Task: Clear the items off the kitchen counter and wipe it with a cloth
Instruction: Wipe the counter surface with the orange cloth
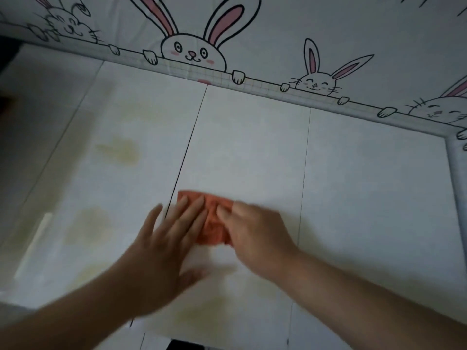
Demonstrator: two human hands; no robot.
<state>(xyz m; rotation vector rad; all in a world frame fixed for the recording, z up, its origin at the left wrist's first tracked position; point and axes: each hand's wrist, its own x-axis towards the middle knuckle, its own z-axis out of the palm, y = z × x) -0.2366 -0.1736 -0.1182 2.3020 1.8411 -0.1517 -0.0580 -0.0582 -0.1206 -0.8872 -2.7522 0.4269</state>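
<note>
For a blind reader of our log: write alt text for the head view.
Both hands, left hand and right hand, press an orange cloth flat on a white counter with yellowish stains. Cartoon rabbit wallpaper lines the wall behind.

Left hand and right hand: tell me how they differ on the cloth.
The left hand lies flat with fingers spread, partly on the bare counter; the right hand is curled, fingers bunched on the orange cloth. The left hand covers the cloth's left side, the right hand its right edge. Both press on the cloth and are motion-blurred.
</note>
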